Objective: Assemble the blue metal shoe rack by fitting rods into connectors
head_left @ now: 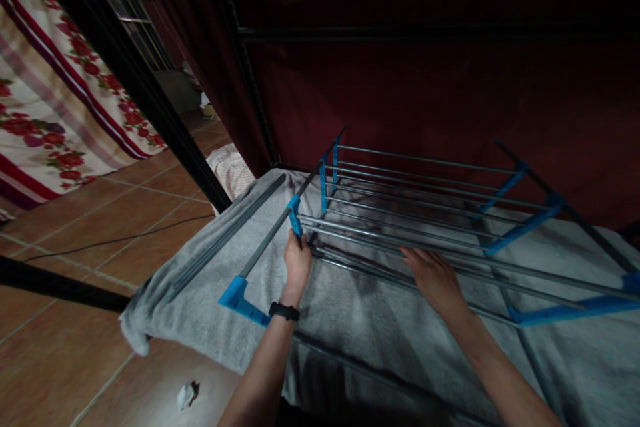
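Here, a drying-rack-like frame of grey metal rods and blue plastic joints [425, 181] lies between and beyond two bare hands.

The left hand [298, 257], a black band [284, 311] on its wrist, closes around the lower end of a blue plastic bracket [295, 213] on the frame's left side; the right hand [434, 277] lies over the front rods, fingers extended and close together, and whether they press down cannot be told. The frame stands on a soft grey blanket [360, 313], with loose grey metal rods [227, 237] lying side by side to its left. Behind hangs a dark red curtain [425, 93]; farther left, past a black metal post [150, 100], are brown floor tiles [125, 213].
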Demonstrator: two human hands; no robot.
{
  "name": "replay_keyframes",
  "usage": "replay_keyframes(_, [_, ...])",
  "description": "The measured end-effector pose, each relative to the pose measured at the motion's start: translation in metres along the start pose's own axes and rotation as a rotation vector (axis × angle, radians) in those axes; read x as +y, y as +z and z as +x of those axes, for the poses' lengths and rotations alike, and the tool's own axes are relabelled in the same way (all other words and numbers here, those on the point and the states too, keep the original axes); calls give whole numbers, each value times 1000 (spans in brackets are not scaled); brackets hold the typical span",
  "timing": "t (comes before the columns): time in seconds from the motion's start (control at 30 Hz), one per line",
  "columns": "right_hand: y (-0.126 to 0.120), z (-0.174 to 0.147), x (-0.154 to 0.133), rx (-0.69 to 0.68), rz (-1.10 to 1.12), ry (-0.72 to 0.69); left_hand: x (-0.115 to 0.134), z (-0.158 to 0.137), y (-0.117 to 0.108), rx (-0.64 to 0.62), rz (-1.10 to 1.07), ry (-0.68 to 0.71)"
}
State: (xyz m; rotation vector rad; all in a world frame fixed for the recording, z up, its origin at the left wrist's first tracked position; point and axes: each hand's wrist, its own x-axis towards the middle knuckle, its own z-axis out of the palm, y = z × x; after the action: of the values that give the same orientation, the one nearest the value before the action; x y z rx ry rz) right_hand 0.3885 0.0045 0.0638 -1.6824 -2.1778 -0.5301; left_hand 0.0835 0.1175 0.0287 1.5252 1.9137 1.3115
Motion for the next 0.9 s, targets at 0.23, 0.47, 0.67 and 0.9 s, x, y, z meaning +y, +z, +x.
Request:
replay_keyframes(0.23, [7,-11,-4,-48,-6,5,2,0,-4,-31,16,7])
replay_keyframes(0.47, [3,-7,-4,-26,2,12,6,0,-7,-47,27,12])
replay_keyframes(0.67, [1,-5,-3,0,-6,6,8,1,-8,-51,40,6])
replay_keyframes(0.9, [1,-3,-3,11,-11,8,9,1,-6,-28,39,11])
